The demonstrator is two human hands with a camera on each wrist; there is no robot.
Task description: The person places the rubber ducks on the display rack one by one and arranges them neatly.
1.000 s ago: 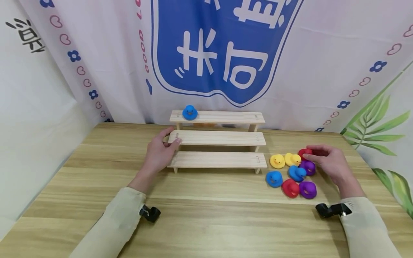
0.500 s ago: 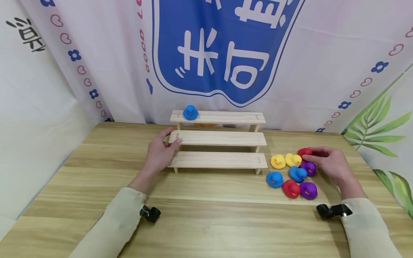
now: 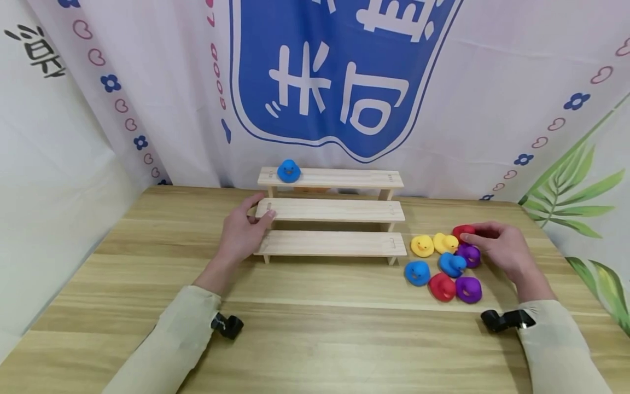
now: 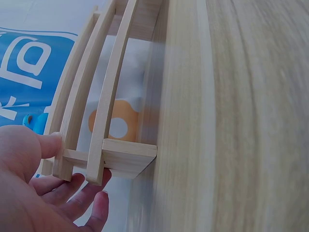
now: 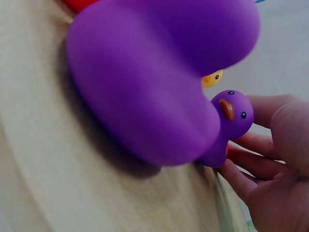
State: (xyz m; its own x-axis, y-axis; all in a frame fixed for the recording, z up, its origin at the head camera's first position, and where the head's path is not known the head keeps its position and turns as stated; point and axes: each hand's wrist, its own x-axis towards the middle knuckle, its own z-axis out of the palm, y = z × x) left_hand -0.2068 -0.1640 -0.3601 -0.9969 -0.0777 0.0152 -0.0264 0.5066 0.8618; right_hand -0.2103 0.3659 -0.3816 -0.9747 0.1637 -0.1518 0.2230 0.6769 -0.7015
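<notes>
A three-tier wooden display stand [image 3: 334,210] stands at the back of the table, with one blue rubber duck [image 3: 289,171] at the left of its top board. My left hand [image 3: 241,232] grips the left end of the middle board, thumb on top and fingers around the edge in the left wrist view. At the back of the duck group, my right hand [image 3: 504,246] pinches a red rubber duck [image 3: 461,232] between thumb and fingers. That duck is mostly hidden behind a purple duck [image 5: 234,113] in the right wrist view.
Around the right hand sit two yellow ducks [image 3: 421,246], two blue ducks [image 3: 417,273], another red duck [image 3: 442,287] and a nearer purple duck [image 3: 468,290]. A printed curtain [image 3: 187,109] hangs right behind the stand. The wooden table [image 3: 315,339] extends toward the front.
</notes>
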